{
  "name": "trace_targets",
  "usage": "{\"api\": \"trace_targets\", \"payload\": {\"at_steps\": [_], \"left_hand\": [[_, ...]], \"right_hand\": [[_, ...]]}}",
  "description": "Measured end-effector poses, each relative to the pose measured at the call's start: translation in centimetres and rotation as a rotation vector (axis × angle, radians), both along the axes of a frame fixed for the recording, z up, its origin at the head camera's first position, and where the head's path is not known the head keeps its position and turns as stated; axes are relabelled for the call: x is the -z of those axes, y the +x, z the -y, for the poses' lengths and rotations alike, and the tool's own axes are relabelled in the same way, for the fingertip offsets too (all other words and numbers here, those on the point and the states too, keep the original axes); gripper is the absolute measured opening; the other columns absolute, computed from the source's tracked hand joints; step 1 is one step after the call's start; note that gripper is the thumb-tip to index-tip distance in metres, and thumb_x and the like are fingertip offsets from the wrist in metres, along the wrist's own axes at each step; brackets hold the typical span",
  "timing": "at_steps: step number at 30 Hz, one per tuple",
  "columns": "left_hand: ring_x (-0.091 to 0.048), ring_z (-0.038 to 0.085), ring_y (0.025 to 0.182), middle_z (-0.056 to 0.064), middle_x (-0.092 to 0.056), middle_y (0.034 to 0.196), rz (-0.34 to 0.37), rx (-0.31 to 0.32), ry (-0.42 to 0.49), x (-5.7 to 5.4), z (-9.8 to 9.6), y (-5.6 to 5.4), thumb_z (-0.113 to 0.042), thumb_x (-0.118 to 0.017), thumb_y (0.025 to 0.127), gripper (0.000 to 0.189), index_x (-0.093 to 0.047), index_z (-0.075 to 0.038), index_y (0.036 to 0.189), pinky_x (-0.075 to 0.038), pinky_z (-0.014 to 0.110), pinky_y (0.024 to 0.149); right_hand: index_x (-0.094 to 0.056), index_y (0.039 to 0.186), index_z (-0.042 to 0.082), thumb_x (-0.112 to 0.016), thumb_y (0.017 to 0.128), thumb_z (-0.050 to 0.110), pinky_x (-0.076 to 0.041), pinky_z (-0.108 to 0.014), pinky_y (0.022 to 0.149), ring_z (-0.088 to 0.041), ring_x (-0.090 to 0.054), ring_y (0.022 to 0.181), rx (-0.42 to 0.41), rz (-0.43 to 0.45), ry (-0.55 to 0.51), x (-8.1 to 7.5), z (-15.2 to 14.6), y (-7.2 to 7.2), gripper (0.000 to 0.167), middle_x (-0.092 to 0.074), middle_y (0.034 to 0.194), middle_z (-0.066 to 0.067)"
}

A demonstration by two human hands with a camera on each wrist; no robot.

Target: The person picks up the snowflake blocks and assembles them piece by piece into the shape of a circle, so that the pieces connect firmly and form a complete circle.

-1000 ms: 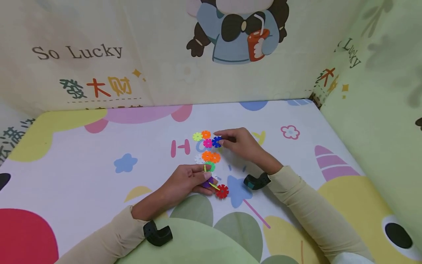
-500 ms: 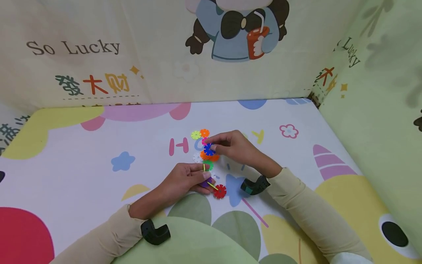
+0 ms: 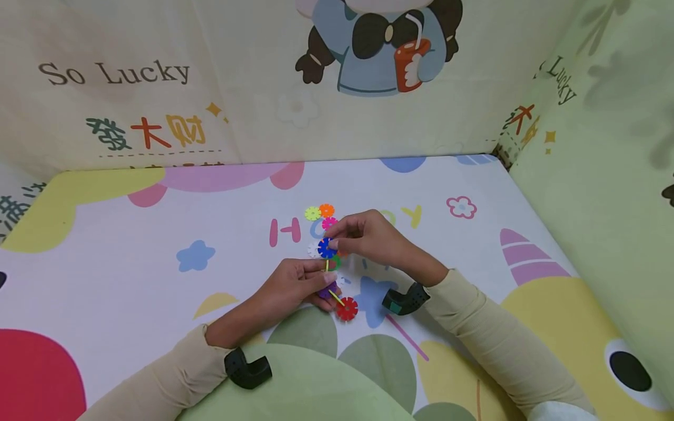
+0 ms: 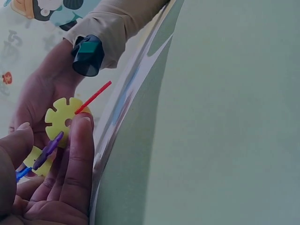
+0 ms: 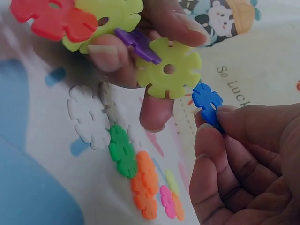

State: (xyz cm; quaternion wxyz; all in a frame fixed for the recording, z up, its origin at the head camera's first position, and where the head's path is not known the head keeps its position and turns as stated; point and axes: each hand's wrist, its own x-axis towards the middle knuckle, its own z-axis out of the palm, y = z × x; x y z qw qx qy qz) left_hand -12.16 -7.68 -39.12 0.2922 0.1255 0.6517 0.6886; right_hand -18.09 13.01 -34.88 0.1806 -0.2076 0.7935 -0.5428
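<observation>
My left hand holds a small chain of slotted plastic discs. In the right wrist view the chain runs from a red disc through a yellow disc and a purple disc to another yellow disc, whose lower edge lies against a left fingertip. My right hand pinches a blue disc between thumb and fingers. Its slotted rim sits right at the edge of that end yellow disc, roughly crosswise to it.
Beyond the hands lie loose discs on the printed cloth: a yellow-green disc, an orange disc and a pink disc. Closer in are a green disc, white discs and more orange discs. A cloth wall stands behind.
My right hand has picked up the blue disc beside the pink one and brought it toward me, to the chain's end. The left hand has stayed nearly in place, still holding the chain.
</observation>
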Motion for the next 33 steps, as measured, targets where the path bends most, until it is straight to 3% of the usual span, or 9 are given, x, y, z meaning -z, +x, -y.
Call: {"api": "trace_targets", "payload": {"at_steps": [6, 13, 19, 27, 33], "left_hand": [[-0.071, 0.032, 0.076, 0.017, -0.071, 0.095, -0.032, -0.012, -0.006, -0.01, -0.02, 0.04, -0.025, -0.063, 0.097, 0.034, -0.064, 0.003, 0.115, -0.057, 0.037, 0.08], [-0.07, 0.034, 0.073, 0.017, -0.071, 0.091, -0.069, -0.036, -0.021, 0.16, -0.05, -0.03, -0.03, -0.061, 0.097, 0.035, -0.066, 0.004, 0.104, -0.057, 0.037, 0.077], [-0.071, 0.033, 0.074, 0.017, -0.071, 0.092, -0.081, -0.025, -0.019, 0.09, -0.01, 0.03, -0.027, -0.061, 0.098, 0.032, -0.067, 0.004, 0.106, -0.057, 0.037, 0.077], [-0.071, 0.031, 0.076, 0.015, -0.072, 0.092, -0.081, -0.013, -0.029, 0.19, 0.03, 0.04, -0.025, -0.06, 0.099, 0.031, -0.066, 0.003, 0.11, -0.056, 0.034, 0.079], [-0.071, 0.032, 0.076, 0.015, -0.072, 0.092, -0.078, -0.011, -0.035, 0.28, 0.07, 0.04, -0.026, -0.061, 0.098, 0.031, -0.067, 0.001, 0.112, -0.056, 0.034, 0.082]], "right_hand": [[-0.072, 0.106, -0.001, -0.067, 0.09, 0.002, -0.057, -0.033, 0.075, -0.024, -0.071, 0.08, -0.041, 0.027, 0.011, 0.03, -0.19, -0.02, 0.017, -0.073, 0.093, -0.006], [-0.071, 0.113, 0.002, -0.068, 0.09, 0.006, -0.045, -0.023, 0.063, -0.018, -0.06, 0.084, -0.122, -0.047, 0.056, 0.27, -0.62, -0.27, 0.023, -0.073, 0.102, -0.002], [-0.071, 0.113, 0.002, -0.068, 0.091, 0.006, -0.039, -0.022, 0.058, -0.019, -0.057, 0.081, -0.154, -0.054, 0.045, 0.43, -0.78, -0.39, 0.023, -0.073, 0.101, -0.002], [-0.071, 0.112, 0.001, -0.066, 0.092, 0.003, -0.048, -0.023, 0.066, -0.017, -0.064, 0.096, -0.168, -0.037, 0.034, 0.88, -0.6, -0.5, 0.022, -0.072, 0.106, -0.003], [-0.072, 0.111, 0.0, -0.066, 0.09, 0.0, -0.037, -0.021, 0.055, -0.018, -0.059, 0.08, -0.162, -0.012, 0.038, 0.87, -0.56, -0.43, 0.021, -0.073, 0.101, -0.004]]}}
